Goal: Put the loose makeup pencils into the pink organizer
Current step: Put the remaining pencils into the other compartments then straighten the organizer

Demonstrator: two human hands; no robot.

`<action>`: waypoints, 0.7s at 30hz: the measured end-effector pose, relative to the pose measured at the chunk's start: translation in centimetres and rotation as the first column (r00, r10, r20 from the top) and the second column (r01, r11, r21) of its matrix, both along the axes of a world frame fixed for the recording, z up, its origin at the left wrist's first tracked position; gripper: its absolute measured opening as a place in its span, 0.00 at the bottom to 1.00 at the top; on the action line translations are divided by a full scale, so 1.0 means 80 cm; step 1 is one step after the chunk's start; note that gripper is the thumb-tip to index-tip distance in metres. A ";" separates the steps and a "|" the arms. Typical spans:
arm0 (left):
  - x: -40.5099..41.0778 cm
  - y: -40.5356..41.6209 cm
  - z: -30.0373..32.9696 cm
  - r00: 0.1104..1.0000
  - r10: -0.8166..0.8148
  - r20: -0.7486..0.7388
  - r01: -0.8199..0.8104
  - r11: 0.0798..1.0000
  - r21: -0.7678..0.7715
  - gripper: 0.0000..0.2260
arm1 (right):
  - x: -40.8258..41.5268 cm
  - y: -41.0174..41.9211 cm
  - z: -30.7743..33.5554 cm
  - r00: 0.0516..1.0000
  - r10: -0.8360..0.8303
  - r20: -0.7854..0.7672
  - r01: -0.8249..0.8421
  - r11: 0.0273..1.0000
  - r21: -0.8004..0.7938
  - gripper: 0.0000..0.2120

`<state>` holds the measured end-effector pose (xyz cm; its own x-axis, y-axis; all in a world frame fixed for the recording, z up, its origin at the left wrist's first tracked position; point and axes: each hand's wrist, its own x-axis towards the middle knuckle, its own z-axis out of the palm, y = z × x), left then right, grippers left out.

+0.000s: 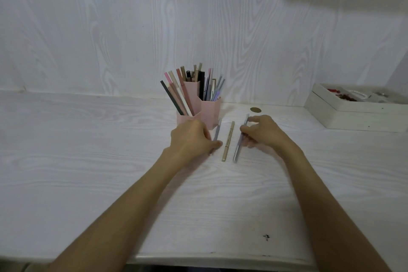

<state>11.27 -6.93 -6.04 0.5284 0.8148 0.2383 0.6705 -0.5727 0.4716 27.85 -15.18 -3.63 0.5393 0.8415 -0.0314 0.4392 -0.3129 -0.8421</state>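
Note:
A pink organizer of joined hexagonal cups stands at the back of the white table, filled with several pencils. Three loose pencils lie in front of it. My left hand pinches the lilac pencil on the left between thumb and fingers. A gold pencil lies untouched in the middle. My right hand grips the grey-blue pencil on the right, its fingers curled round the upper half.
A white tray with small red and clear items sits at the back right. A round brass disc is set in the table behind my right hand. The wall stands close behind the organizer.

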 end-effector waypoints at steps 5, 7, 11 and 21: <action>-0.012 0.011 0.003 1.000 0.013 0.012 -0.013 1.000 -0.024 0.10 | 0.001 -0.005 0.028 0.948 -0.013 -0.319 0.156 0.890 0.428 0.26; -0.013 0.013 0.003 1.000 0.009 -0.002 -0.009 0.999 -0.042 0.10 | -0.006 -0.001 0.037 0.947 0.017 -0.321 0.159 0.842 0.516 0.33; -0.014 0.017 0.004 0.999 0.034 0.004 -0.033 0.994 -0.103 0.15 | -0.032 0.017 0.061 0.988 0.048 -0.144 0.044 0.818 0.573 0.32; -0.021 0.024 0.003 0.999 0.031 0.034 -0.022 0.973 -0.231 0.20 | -0.065 0.075 0.094 0.781 -0.264 0.567 -0.150 0.801 0.579 0.36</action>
<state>9.63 -5.04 -5.82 0.4999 0.8639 0.0612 0.6636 -0.4275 0.6139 22.67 -9.17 3.91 0.3138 0.5490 0.7747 0.9008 0.0858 -0.4257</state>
